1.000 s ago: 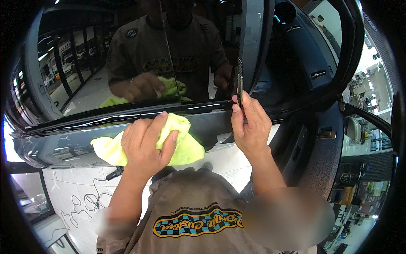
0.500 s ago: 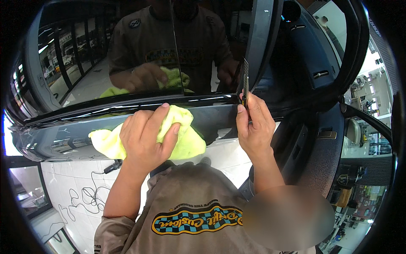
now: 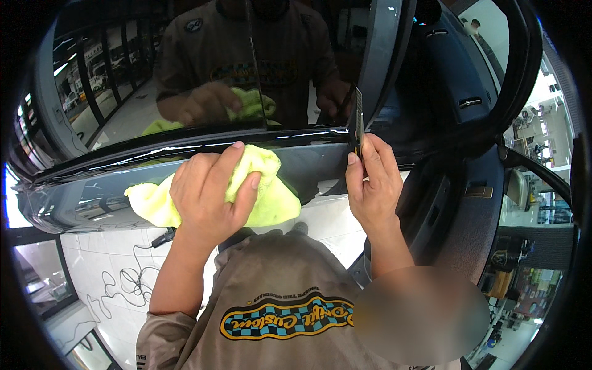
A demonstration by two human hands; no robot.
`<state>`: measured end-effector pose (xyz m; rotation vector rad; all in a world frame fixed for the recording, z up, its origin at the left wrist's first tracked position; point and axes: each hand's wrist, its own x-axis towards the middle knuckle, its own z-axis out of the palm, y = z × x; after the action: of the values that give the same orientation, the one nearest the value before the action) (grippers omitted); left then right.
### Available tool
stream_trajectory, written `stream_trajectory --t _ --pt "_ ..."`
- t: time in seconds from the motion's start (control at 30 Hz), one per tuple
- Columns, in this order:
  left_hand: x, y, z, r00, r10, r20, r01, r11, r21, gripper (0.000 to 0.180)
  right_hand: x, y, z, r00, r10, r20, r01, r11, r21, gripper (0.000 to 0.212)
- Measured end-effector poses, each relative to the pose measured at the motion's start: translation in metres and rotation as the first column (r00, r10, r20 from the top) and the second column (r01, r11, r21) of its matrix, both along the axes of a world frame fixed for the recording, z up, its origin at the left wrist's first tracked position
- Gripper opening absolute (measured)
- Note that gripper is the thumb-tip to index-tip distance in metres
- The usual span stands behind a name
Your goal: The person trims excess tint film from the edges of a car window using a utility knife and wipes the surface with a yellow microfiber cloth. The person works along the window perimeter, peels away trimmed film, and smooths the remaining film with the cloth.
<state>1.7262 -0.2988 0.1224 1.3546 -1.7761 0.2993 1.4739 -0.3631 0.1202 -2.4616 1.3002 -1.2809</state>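
Note:
Bunched in my left hand [image 3: 206,194] is a bright yellow-green microfibre cloth [image 3: 274,200], lying against the grey car door [image 3: 314,163] just below the window trim. The fingers are closed on the cloth, and its loose ends hang on both sides. My right hand [image 3: 376,185] pinches a thin, flat, card-like tool [image 3: 359,117] between thumb and fingers. It stands upright, seen nearly edge-on, dark with a pale marked edge, by the right end of the window trim [image 3: 296,137]. Whether it touches the trim I cannot tell.
The dark glossy window [image 3: 203,74] above mirrors my arms and shirt. To the right is a black car interior with a dashboard [image 3: 459,80] and an open door panel [image 3: 459,209]. A black cable [image 3: 132,280] lies coiled on the white tiled floor at lower left.
My left hand and the cloth have shifted slightly up and left in view. The right hand keeps its pinch on the card-like tool in nearly the same place.

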Motion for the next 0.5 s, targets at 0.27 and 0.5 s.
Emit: stream_trajectory --t 0.27,0.5 --pt "0.0007 0.0018 -0.0006 1.0 -0.004 -0.01 0.004 1.0 0.029 0.04 -0.0014 0.0029 -0.0026 1.0 0.005 -0.002 -0.005 1.0 0.001 0.036" --pt "0.0013 -0.0003 -0.0023 1.0 -0.003 0.004 0.003 1.0 -0.005 0.042 -0.0041 0.0064 -0.0065 1.0 -0.013 -0.018 0.014 0.999 0.03 0.036"
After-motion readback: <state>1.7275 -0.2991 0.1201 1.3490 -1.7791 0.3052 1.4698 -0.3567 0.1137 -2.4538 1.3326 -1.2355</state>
